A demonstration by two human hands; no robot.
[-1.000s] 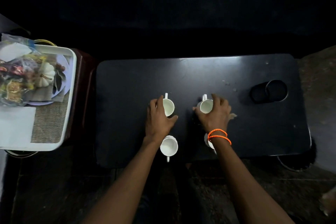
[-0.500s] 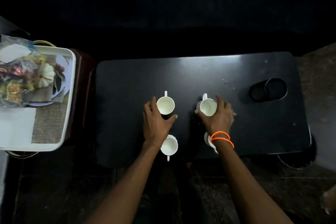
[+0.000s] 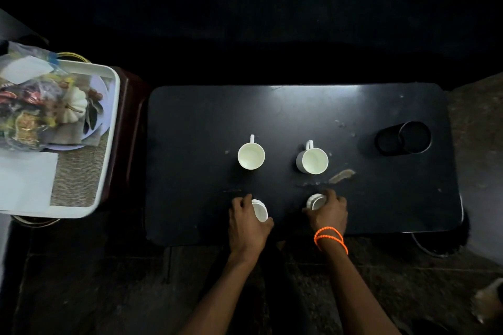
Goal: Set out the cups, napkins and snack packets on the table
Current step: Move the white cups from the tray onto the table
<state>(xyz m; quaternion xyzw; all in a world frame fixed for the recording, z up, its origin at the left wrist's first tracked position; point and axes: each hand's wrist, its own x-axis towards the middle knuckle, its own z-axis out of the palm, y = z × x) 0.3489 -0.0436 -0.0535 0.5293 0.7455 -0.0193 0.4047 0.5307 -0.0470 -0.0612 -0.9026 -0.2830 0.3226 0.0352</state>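
Two white cups stand upright in the middle of the black table (image 3: 190, 130), handles pointing away from me: the far left cup (image 3: 251, 155) and the far right cup (image 3: 312, 161). Nearer the front edge, my left hand (image 3: 246, 221) wraps around the near left cup (image 3: 260, 210), and my right hand (image 3: 328, 211), with orange bead bracelets at the wrist, grips the near right cup (image 3: 315, 201). Both near cups are partly hidden by my fingers. A white napkin (image 3: 25, 179) and a clear bag of snack packets (image 3: 24, 109) lie on the white tray (image 3: 109, 144) to the left.
A black round container (image 3: 404, 138) lies on its side at the table's far right. The tray holds a woven mat and a plate with a small white pumpkin (image 3: 73, 106). A scuff mark (image 3: 341, 175) is right of the far cups. Dark floor lies below.
Both hands have let go of the two far cups and drawn back toward me. They now close on the two near cups at the front edge.
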